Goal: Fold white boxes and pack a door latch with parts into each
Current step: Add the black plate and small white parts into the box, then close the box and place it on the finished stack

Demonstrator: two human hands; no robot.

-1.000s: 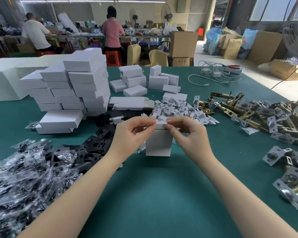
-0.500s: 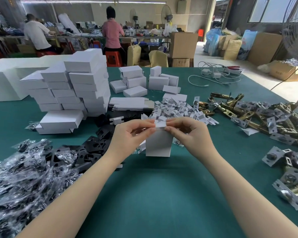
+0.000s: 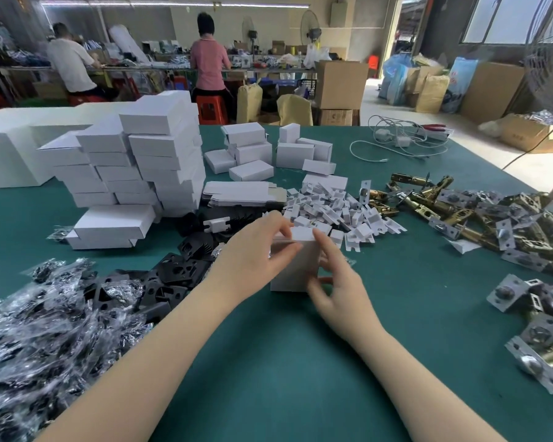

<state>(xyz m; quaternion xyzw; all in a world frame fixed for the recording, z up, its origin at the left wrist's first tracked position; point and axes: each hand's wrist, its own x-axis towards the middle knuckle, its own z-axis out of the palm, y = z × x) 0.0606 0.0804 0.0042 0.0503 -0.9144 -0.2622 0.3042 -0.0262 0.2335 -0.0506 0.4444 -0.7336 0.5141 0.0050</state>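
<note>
Two hands work one upright white box (image 3: 296, 266), which stands on end on the green table (image 3: 300, 362) and serves here as the landmark. The left hand (image 3: 256, 253) wraps the box's left side, thumb across the near face and fingers curled over the top edge. The right hand (image 3: 332, 279) has dropped from the top flap, where it pinched half a second ago, to the box's lower right side, fingers curled against it and thumb toward the base.

That change suggests the top flap is tucked shut and this box is closed, so it is likely ready to be turned or laid aside; whether a latch is already inside cannot be seen.

Just behind the box lies a heap of small white plastic parts (image 3: 336, 205), and behind those a flat stack of unfolded blanks (image 3: 243, 194). Left of and behind the box rises the pile of finished boxes (image 3: 141, 167). Black plates (image 3: 173, 275) sit just left of it, with bagged parts (image 3: 45, 330) further left and nearer. Brass door latches (image 3: 479, 215) spread well to its right.

Compared with a second ago, the box has stayed in the same spot and upright; only the right hand's grip has shifted downward, and the left has closed over the top.
</note>
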